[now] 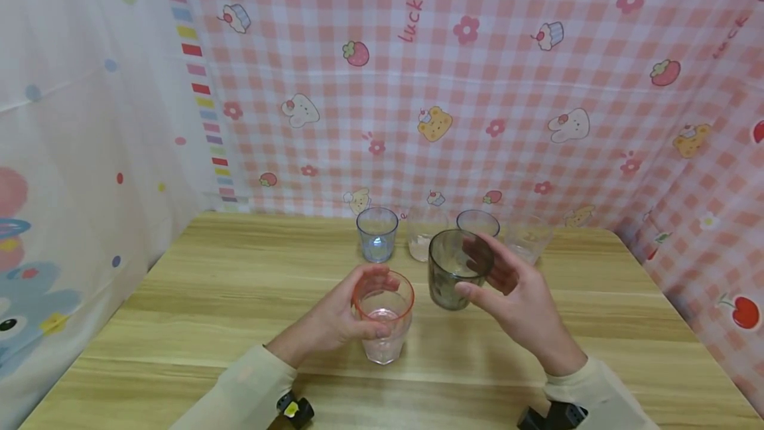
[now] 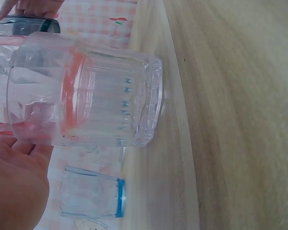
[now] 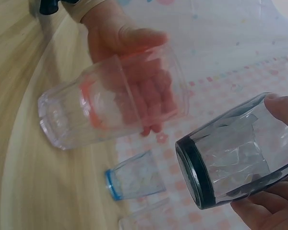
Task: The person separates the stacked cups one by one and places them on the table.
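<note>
My left hand (image 1: 337, 317) curls round two nested cups. The inner one is a red-tinted cup (image 2: 74, 91) with an orange-red rim and base. Around it sits a clear cup (image 1: 382, 352) with a faceted foot, upright and low at the table; whether it touches the wood I cannot tell. My right hand (image 1: 528, 304) grips a smoky grey cup (image 3: 235, 153) between thumb and fingers. That cup is held off the table, slightly tilted, to the right of the nested pair and apart from it.
Along the back of the wooden table (image 1: 239, 284) stand a blue cup (image 1: 377, 237), a clear cup (image 1: 425, 241), a blue-rimmed cup (image 1: 479, 223) partly hidden by the grey one, and another clear cup (image 1: 531, 237). A checked curtain (image 1: 382, 98) hangs behind them.
</note>
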Tool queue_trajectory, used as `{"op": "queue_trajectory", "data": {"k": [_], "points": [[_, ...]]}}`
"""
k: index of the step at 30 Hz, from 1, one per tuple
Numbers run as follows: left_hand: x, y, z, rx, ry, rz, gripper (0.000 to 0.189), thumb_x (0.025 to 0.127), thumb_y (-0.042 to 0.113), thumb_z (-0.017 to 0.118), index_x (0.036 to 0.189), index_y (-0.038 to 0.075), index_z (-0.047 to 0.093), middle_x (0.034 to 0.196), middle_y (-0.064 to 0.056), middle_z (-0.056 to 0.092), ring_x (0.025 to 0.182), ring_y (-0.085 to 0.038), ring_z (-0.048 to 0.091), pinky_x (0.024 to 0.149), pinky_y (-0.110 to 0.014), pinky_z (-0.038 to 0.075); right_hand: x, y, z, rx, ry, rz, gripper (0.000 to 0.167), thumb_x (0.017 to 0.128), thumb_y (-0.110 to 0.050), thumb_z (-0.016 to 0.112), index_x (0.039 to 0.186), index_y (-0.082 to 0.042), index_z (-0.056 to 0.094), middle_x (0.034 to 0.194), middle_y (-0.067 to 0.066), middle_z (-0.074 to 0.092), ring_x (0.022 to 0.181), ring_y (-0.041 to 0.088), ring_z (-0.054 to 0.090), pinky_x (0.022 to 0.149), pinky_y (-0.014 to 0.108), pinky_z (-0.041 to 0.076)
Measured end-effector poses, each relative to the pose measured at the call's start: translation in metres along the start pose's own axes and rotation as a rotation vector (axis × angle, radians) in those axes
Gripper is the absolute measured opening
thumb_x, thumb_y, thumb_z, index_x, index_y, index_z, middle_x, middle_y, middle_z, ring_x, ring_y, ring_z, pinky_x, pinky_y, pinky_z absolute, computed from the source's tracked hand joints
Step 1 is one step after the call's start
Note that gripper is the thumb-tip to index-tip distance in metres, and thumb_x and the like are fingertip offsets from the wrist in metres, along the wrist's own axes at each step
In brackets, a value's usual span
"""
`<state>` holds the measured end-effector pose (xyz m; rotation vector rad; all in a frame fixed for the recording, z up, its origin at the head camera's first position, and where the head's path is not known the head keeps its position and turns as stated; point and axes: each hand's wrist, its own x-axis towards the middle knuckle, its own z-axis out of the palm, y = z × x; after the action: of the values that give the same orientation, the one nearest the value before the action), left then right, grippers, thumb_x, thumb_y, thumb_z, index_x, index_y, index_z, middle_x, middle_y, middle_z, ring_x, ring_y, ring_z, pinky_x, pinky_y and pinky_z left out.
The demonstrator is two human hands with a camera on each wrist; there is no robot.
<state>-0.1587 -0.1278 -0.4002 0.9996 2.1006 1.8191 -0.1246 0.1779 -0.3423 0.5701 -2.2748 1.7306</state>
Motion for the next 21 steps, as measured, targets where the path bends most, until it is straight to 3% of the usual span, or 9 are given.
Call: {"op": "queue_trajectory", "data": {"k": [13, 21], "points": [[-0.001, 0.002, 0.001, -0.012, 0.003, -0.009, 0.085, 0.087, 0.001, 0.088, 0.153, -0.006, 0.037, 0.15, -0.031, 0.056, 0.145, -0.051, 0.051, 0.114, -0.018, 0.046, -0.01, 0.022, -0.011, -0.07, 0.026, 0.099, 0.077, 0.095, -0.01, 0.084, 0.161, 0.001, 0.045, 0.155, 0.021, 0.06, 0.125, -0.008, 0.064, 0.104, 0.008, 0.049], [-0.001, 0.002, 0.001, -0.032, 0.004, -0.023, 0.086, 0.087, 0.003, 0.089, 0.153, -0.007, 0.036, 0.15, -0.032, 0.055, 0.146, -0.052, 0.049, 0.112, -0.019, 0.048, -0.012, 0.032, -0.019, -0.091, 0.052, 0.123, 0.079, 0.095, -0.009, 0.083, 0.161, 0.005, 0.041, 0.156, 0.023, 0.059, 0.123, -0.011, 0.062, 0.103, 0.006, 0.048]]}}
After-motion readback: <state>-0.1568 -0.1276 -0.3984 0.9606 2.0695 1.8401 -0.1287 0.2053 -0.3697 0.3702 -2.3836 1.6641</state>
